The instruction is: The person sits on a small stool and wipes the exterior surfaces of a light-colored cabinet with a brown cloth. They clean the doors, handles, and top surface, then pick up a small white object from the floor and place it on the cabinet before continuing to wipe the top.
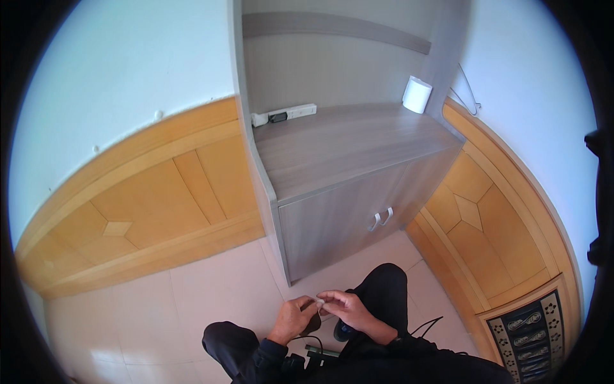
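Both of my hands meet low in the picture, in front of the cabinet and above the floor between my bent knees. My left hand [293, 318] and my right hand [348, 311] pinch a small whitish object [320, 302] between their fingertips. It is too small and too covered by fingers to name. A dark brown thing shows partly just under my left hand; what it is cannot be told. Below the hands, a black cable [312, 337] curves near my lap, beside a dark greenish flat object [322, 355] that my clothing partly hides.
Ahead stands a grey wood-grain cabinet [336, 230] with two door handles [380, 219]. On its top are a white power strip [301, 111] at the back left and a white paper roll [417, 95] at the right. Yellow wood panelling [148, 201] lines the walls; a framed decorative panel [527, 331] is lower right.
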Motion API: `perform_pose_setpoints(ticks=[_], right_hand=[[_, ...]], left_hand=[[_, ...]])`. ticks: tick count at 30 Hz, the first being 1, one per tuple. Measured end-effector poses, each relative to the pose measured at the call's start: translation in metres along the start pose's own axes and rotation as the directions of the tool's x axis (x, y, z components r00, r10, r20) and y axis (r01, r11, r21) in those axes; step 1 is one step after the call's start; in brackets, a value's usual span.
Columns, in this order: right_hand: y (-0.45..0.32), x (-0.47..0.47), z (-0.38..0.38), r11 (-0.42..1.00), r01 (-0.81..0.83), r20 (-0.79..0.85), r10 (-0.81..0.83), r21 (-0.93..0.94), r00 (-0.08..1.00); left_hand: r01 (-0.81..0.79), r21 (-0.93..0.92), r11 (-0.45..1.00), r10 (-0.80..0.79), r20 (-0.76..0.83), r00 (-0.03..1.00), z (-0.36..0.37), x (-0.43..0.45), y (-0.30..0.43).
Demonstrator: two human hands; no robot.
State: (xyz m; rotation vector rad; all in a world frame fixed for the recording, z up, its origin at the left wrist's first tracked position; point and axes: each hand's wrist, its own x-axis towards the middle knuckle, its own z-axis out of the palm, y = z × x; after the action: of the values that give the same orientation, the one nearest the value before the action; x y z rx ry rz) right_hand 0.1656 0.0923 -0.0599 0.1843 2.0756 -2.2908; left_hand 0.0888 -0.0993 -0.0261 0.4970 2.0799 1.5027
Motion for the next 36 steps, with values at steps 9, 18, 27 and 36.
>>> perform_pose_setpoints(ticks=[9,18,27,36], right_hand=[[0.017,-0.007,-0.006,0.929,-0.132,0.158,0.081,0.345,0.984],[0.027,-0.001,-0.001,0.865,-0.053,0.063,0.026,0.498,0.998],[0.036,-0.001,-0.017,0.686,-0.119,0.126,0.04,0.717,0.991],[0.038,0.003,-0.013,0.622,-0.131,0.137,0.038,0.772,0.99]], left_hand=[[0.213,-0.496,0.842,-0.148,0.167,0.975,0.001,-0.024,0.008],[0.181,-0.472,0.863,-0.152,0.1,0.983,0.01,-0.021,0.026],[0.207,-0.472,0.857,-0.183,0.098,0.978,0.026,-0.008,0.033],[0.159,-0.406,0.9,-0.155,0.042,0.987,0.031,-0.003,0.034]])
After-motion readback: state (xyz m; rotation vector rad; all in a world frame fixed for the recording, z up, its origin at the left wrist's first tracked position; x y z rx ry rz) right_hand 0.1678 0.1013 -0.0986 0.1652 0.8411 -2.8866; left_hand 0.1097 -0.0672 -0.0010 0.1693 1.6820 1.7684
